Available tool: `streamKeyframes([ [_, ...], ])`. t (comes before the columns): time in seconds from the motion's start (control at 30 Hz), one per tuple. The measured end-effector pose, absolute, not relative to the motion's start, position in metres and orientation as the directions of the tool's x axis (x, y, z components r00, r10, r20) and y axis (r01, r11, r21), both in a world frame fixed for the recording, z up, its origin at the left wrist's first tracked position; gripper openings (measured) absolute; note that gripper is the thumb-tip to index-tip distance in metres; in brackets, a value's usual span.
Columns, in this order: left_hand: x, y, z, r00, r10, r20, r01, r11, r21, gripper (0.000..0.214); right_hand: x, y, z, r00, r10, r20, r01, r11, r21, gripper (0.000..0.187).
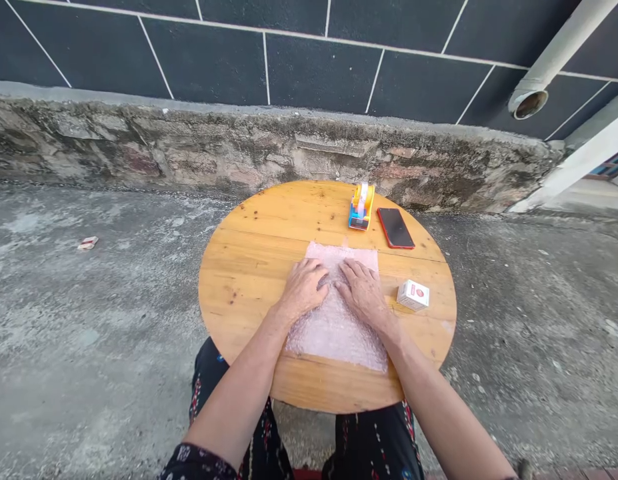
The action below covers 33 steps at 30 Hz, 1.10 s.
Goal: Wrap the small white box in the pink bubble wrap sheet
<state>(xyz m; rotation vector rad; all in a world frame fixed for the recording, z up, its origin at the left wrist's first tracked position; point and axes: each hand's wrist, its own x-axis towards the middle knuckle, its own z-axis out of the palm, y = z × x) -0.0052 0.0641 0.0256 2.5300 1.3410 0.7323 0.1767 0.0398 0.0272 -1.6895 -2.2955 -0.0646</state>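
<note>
1. Flatly, the pinkish bubble wrap [339, 337] lies on the round wooden counter [249, 267]
2. Left hand [303, 288] rests palm down on it, grip spread
3. Right hand [363, 292] likewise, thumb and fingers apart
4. White box [413, 295] sits near the right hand; tape dispenser [361, 208] and phone [396, 229] lie beyond

– Which parts of the bubble wrap [333, 337] are concealed?
– Those beneath the left hand [302, 287], at ten o'clock, and the right hand [363, 290], at one.
– Truncated?
– The pipe [559, 57], by the top edge at two o'clock; the dark sleeve [201, 465], by the bottom edge at seven.
– Illegible?
– Small print on the white box [413, 295], at the tabletop's [249, 267] three o'clock.
</note>
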Motion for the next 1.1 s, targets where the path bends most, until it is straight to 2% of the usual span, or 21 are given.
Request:
streamKeyframes([
  [0.43,-0.005,0.064,0.027,0.454,0.830,0.325,0.722,-0.556,0.412,0.023,0.181,0.040,0.024,-0.279,0.923,0.265,0.933,0.326,-0.155,0.046],
  [0.73,-0.013,0.067,0.025,0.481,0.821,0.306,0.685,-0.570,0.453,0.028,0.187,0.042,0.025,-0.207,0.942,0.265,0.951,0.257,-0.171,0.043],
  [0.8,-0.017,0.067,0.027,0.500,0.819,0.283,0.670,-0.573,0.473,0.036,0.188,0.042,0.025,-0.189,0.947,0.261,0.954,0.241,-0.181,0.043],
  [0.97,-0.027,0.065,0.035,0.613,0.767,0.191,0.591,-0.605,0.533,0.072,0.190,0.044,0.022,-0.184,0.949,0.257,0.953,0.236,-0.188,0.044],
  [1.1,-0.032,0.065,0.039,0.651,0.748,0.133,0.576,-0.600,0.555,0.080,0.192,0.046,0.018,-0.182,0.949,0.258,0.956,0.233,-0.180,0.046],
])
